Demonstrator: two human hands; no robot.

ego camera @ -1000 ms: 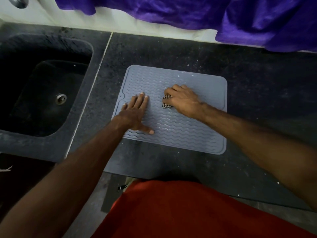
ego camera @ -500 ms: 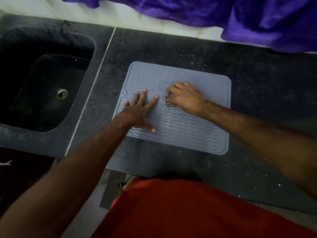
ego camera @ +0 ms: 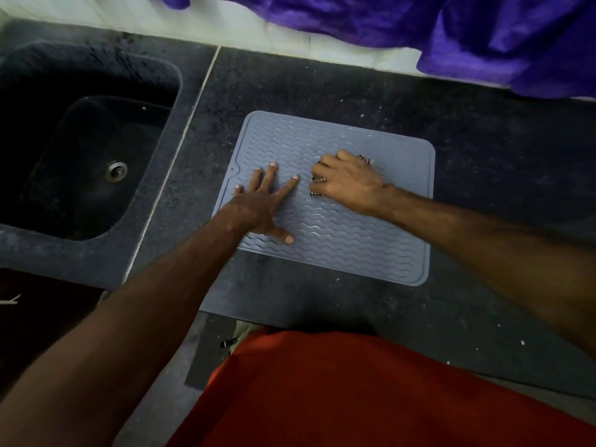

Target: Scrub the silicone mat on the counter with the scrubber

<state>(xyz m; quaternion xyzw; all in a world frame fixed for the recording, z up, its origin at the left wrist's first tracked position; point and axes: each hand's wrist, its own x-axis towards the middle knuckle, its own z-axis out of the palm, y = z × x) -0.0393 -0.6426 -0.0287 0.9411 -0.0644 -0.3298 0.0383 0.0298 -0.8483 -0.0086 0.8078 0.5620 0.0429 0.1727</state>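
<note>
The grey silicone mat [ego camera: 338, 240] is being pinned flat on the dark counter [ego camera: 483, 156], right of the sink [ego camera: 90, 156], by the left hand [ego camera: 263, 204], fingers spread. The scrubber [ego camera: 317, 187] (checkered, mostly hidden) is being gripped by the right hand [ego camera: 350, 182], fingers curled around it, at the mat's middle.

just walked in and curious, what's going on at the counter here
A person is scrubbing a grey silicone mat that lies flat on the dark counter, right of the sink. The left hand presses flat on the mat's left part, fingers spread, holding it in place. The right hand is closed over a black-and-white scrubber near the mat's middle, its outline blurred.
</note>
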